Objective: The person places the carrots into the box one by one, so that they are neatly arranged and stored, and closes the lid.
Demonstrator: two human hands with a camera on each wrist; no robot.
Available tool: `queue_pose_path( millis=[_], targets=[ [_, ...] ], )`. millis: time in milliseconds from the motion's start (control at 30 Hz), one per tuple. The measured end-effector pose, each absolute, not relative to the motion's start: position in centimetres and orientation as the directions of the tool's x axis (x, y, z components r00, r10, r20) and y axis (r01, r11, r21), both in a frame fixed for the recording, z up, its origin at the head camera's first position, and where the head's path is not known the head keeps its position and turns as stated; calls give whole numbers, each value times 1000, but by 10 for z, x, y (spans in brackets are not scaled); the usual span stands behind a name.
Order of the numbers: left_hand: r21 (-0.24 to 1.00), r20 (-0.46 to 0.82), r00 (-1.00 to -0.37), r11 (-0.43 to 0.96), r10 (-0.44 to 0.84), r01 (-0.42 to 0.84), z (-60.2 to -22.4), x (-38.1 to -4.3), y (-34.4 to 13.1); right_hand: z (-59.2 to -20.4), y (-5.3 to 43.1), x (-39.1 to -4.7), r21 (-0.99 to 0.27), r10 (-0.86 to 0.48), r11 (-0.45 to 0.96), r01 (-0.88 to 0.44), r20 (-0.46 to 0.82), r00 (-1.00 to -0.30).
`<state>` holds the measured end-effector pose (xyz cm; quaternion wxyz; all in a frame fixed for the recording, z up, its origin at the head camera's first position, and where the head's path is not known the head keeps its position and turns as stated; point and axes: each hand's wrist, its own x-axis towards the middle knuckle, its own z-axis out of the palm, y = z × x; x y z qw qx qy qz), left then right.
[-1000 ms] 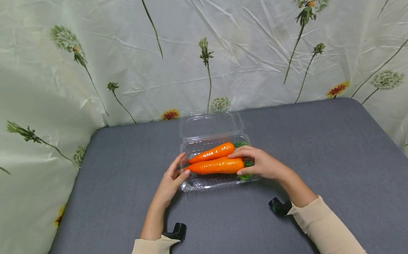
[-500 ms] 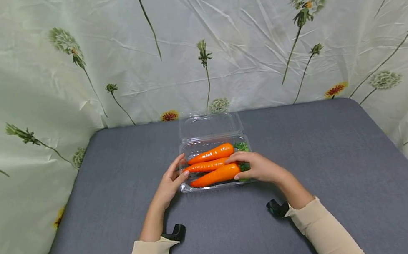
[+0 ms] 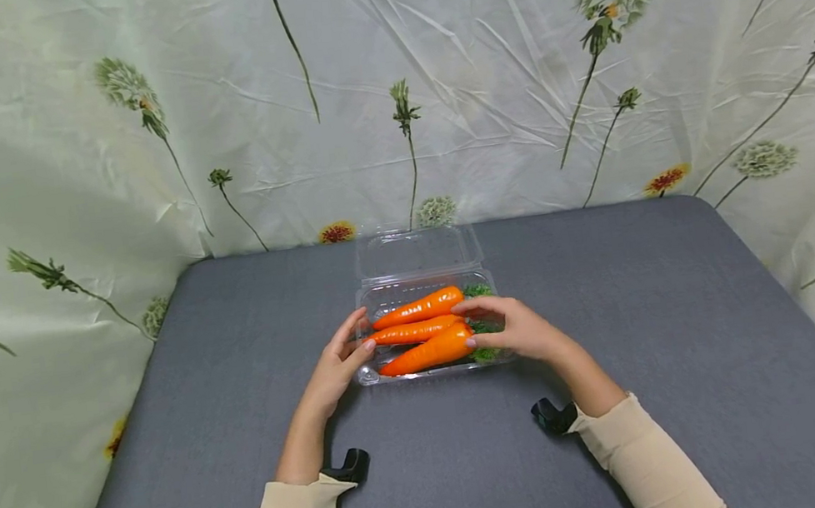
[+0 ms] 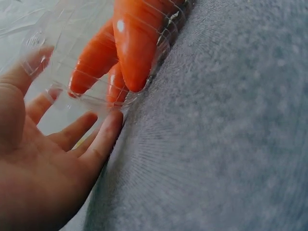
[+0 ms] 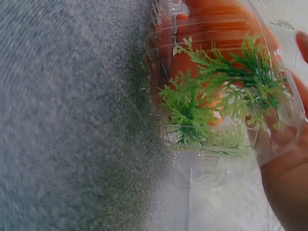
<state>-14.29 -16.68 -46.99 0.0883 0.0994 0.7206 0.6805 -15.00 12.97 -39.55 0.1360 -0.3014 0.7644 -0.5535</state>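
Note:
Three orange carrots lie side by side in a clear plastic clamshell box, tips to the left and green tops to the right. They are a back carrot, a middle carrot and a front carrot. My left hand is at the box's left end. In the left wrist view its fingers are spread and fairly straight, touching the clear wall. Over the right end is my right hand, thumb and fingers apart, the thumb by the front carrot's thick end. Its grip is partly hidden in the right wrist view.
The box's clear lid is hinged back, flat toward the table's far edge. Grey cloth covers the table. A flower-printed curtain hangs behind and at the sides. Each wrist wears a black camera mount.
The front carrot has come down toward the box's front side, uncovering the middle carrot. My right hand has loosened from it, and its fingers have spread. The left hand has stayed put.

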Motion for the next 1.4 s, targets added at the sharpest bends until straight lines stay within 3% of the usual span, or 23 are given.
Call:
queue_pose_path(
  millis=[233, 500, 733, 933, 1133, 1400],
  targets=[
    [993, -40, -969, 116, 246, -12, -439, -152, -167, -415, 140, -168, -946, -407, 4, -324, 294, -865],
    [978, 2, -991, 204, 131, 29, -447, -187, -177, -419, 145, -192, -943, -104, 50, -330, 323, -941],
    [981, -34, -999, 192, 38, -26, -445, -215, -178, -424, 147, -220, -957, 4, 185, -221, 226, -974],
    [986, -137, -991, 93, 7, -136, -445, -237, -173, -431, 144, -240, -943, 4, 316, -101, 108, -994],
    [959, -259, -966, 114, -5, -258, -445, -250, -167, -440, 138, -254, -920, 1, 391, 28, -30, -1000],
    [941, -286, -958, 185, -15, -284, -445, -255, -159, -448, 133, -259, -941, 47, 298, 162, -155, -987]
  ],
)
